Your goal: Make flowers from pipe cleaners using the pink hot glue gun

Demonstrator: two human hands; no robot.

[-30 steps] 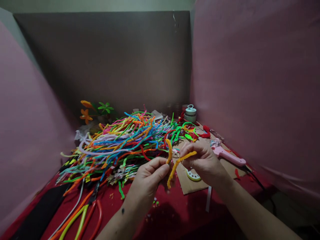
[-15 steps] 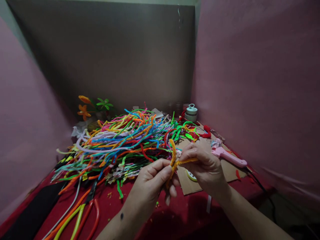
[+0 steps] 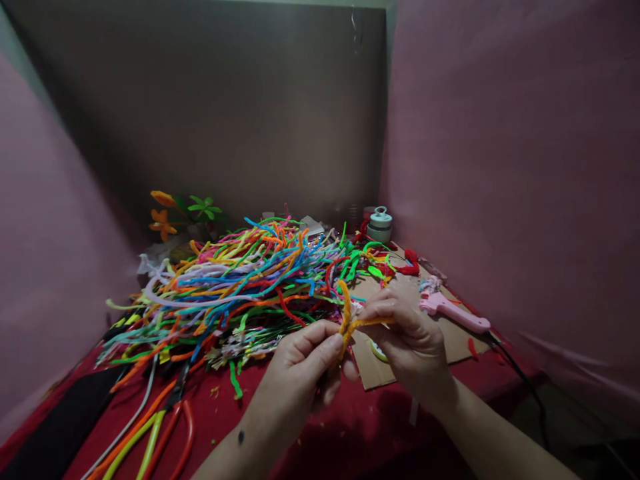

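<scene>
Between my hands is a yellow-orange fuzzy pipe cleaner piece (image 3: 346,308) with several arms that meet near my left fingertips. My left hand (image 3: 307,363) pinches it at this meeting point, thumb over forefinger. My right hand (image 3: 413,340) grips the arm that points right, between thumb and fingers. One arm stands upward, free of both hands; the lower end is partly hidden by my left fingers. Just beyond my hands spreads a large heap of multicoloured pipe cleaners (image 3: 240,273).
A pink glue gun (image 3: 457,313) with a black cord lies right on a cardboard sheet (image 3: 373,370). Red-handled pliers (image 3: 183,427) and yellow handles (image 3: 150,443) lie front left on the red cloth. Behind stand a pale green container (image 3: 380,227) and orange pipe cleaner flowers (image 3: 163,223).
My left hand's lower fingers have curled inward a little. Both hands keep their hold on the yellow-orange piece, and the whole view has shifted slightly.
</scene>
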